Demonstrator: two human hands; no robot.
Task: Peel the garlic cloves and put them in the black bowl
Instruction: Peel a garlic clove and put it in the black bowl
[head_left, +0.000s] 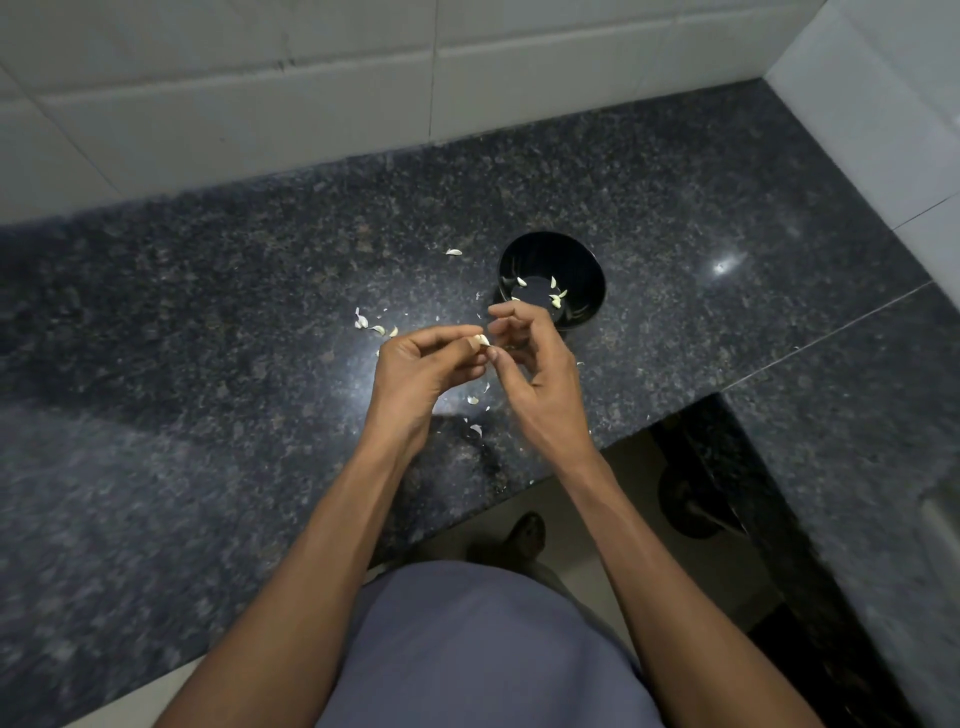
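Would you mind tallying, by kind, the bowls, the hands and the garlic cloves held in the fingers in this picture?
Black bowl: 1
Hands: 2, the left hand and the right hand
Garlic clove pinched in the fingers: 1
Total: 4
The small pale pieces in the bowl and on the counter are too small to count surely.

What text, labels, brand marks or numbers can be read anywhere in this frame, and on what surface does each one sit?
None: no readable text, label, brand or number shows in this view.
The black bowl carries no visible marking.
The granite counter and the white wall tiles are plain.
The garlic clove between the left hand and right hand bears nothing either.
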